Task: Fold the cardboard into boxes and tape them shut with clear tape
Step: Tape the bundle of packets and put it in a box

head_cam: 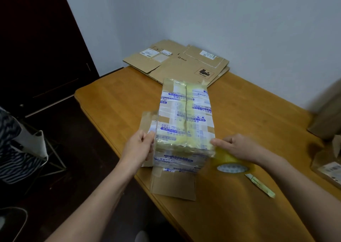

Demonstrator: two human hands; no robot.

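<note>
A long cardboard box [184, 116] covered in old printed and yellowish tape lies on the wooden table [239, 116], its near end facing me with loose flaps hanging. My left hand [137, 149] grips the box's near left corner, beside a side flap. My right hand [238, 146] holds a roll of clear yellowish tape [230, 163] against the box's near right corner, thumb pressing on the box edge. A flap [173, 185] hangs over the table's front edge.
Flattened cardboard sheets [177, 62] are stacked at the table's far end by the wall. A small folded utility knife or wrapper [260, 185] lies right of the tape. More boxes [326, 116] stand at the right edge. A chair with striped cloth [16, 145] is at left.
</note>
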